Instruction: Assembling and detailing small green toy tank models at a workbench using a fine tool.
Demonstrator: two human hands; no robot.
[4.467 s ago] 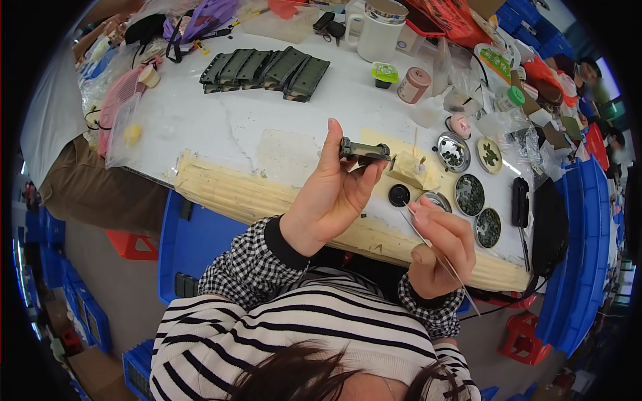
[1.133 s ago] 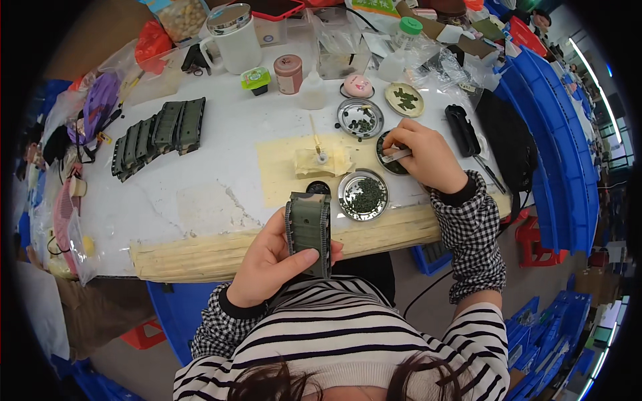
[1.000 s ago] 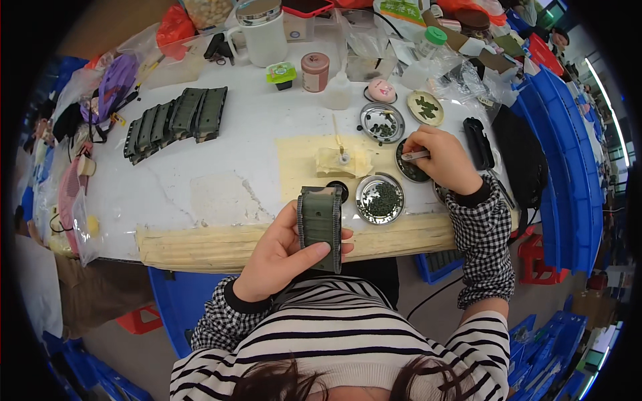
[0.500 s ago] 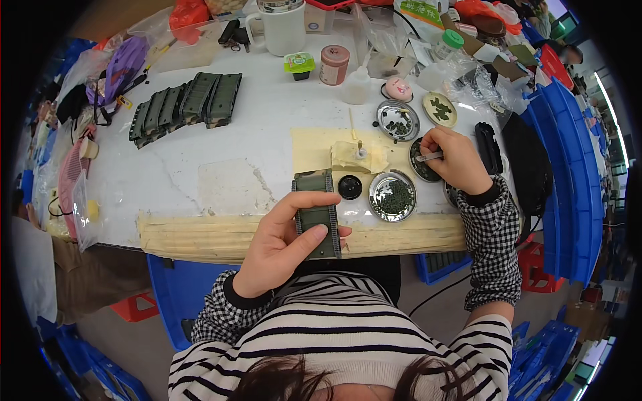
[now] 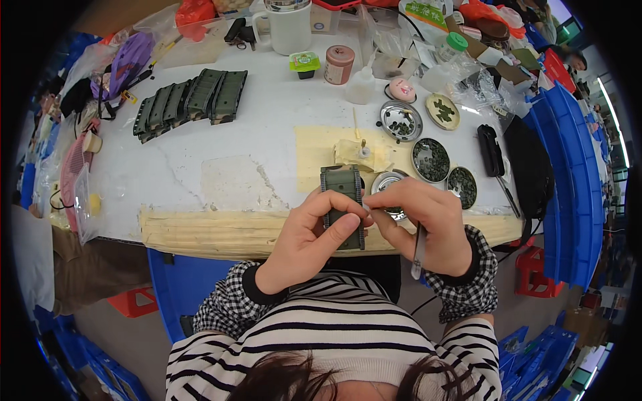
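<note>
My left hand (image 5: 304,244) is closed round a dark green camouflage plastic casing (image 5: 342,179) with ridged side edges, held upright at the table's front edge. My right hand (image 5: 431,224) meets it at the right edge, thumb and index finger pinched there. Metal tweezers (image 5: 418,250) lie in that hand, their flat end sticking out below the palm; their tip and anything at it are hidden by the fingers. Just behind the right hand, a silver dish (image 5: 379,182) of small green pieces is partly covered.
Round dishes of small dark green pieces (image 5: 430,160) (image 5: 461,187) stand at the right, with a cream lid (image 5: 442,111) beyond. Similar green casings (image 5: 190,100) lie in a row at the far left. A taped block (image 5: 354,154) sits mid-table; blue crates (image 5: 568,180) flank the right.
My right hand has come from the dark dish at the right to the casing's right edge, bringing the tweezers. My left hand and the casing have shifted slightly right.
</note>
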